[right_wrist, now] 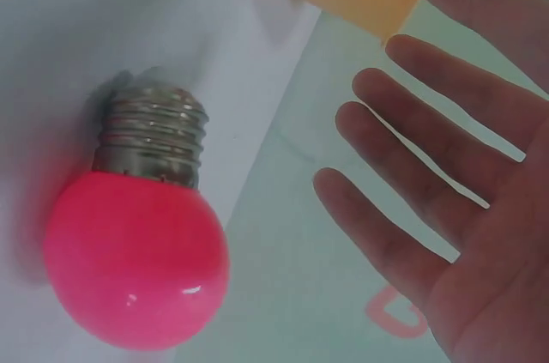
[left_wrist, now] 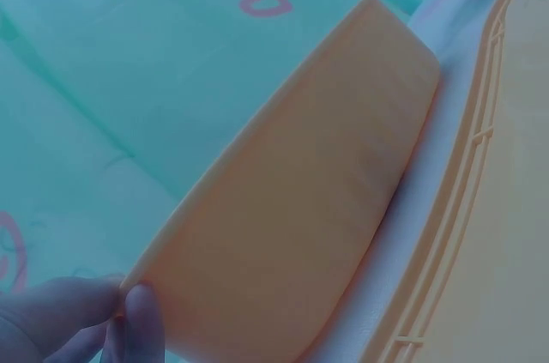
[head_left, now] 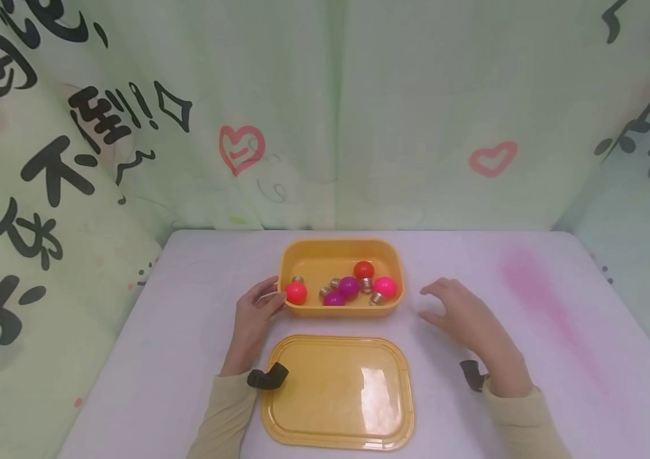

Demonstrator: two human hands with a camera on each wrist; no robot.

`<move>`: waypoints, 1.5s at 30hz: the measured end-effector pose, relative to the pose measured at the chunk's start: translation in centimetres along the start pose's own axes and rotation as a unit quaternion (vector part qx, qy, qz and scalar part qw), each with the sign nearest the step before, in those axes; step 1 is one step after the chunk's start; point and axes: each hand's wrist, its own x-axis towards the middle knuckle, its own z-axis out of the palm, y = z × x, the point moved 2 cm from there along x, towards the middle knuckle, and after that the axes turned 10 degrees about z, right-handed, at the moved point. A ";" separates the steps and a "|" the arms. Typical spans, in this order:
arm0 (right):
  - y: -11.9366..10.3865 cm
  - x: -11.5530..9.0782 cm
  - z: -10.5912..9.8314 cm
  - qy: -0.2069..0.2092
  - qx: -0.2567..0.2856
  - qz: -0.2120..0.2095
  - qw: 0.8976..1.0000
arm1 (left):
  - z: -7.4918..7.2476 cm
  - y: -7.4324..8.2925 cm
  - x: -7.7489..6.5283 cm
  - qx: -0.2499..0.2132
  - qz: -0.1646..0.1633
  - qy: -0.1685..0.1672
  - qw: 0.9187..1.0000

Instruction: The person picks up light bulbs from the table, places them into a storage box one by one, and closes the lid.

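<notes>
My left hand (head_left: 254, 322) pinches the left end of a yellow plastic box (head_left: 339, 312), its thumb and fingers (left_wrist: 144, 320) at the rim. Inside the box lie several small round light bulbs with metal screw bases: a red-pink bulb (head_left: 296, 293) by the left wall, two purple bulbs, a red bulb (head_left: 363, 269) and a pink bulb (head_left: 384, 287) toward the right. My right hand (head_left: 465, 319) hovers right of the box, fingers apart and holding nothing. Near it, another pink bulb (right_wrist: 137, 260) shows on the table in the right wrist view; it is not visible in the head view.
A flat yellow tray (head_left: 325, 392) lies in front of the box, under my left wrist's black strap (head_left: 268, 377). The table has a white cover (head_left: 158, 382) with a pink stain at the right. Printed curtains (head_left: 393, 127) hang behind and at both sides.
</notes>
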 end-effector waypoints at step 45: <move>3.5 -2.0 0.9 -0.033 -0.016 0.004 0.999 | 0.0 0.1 0.0 -0.010 0.006 0.001 1.000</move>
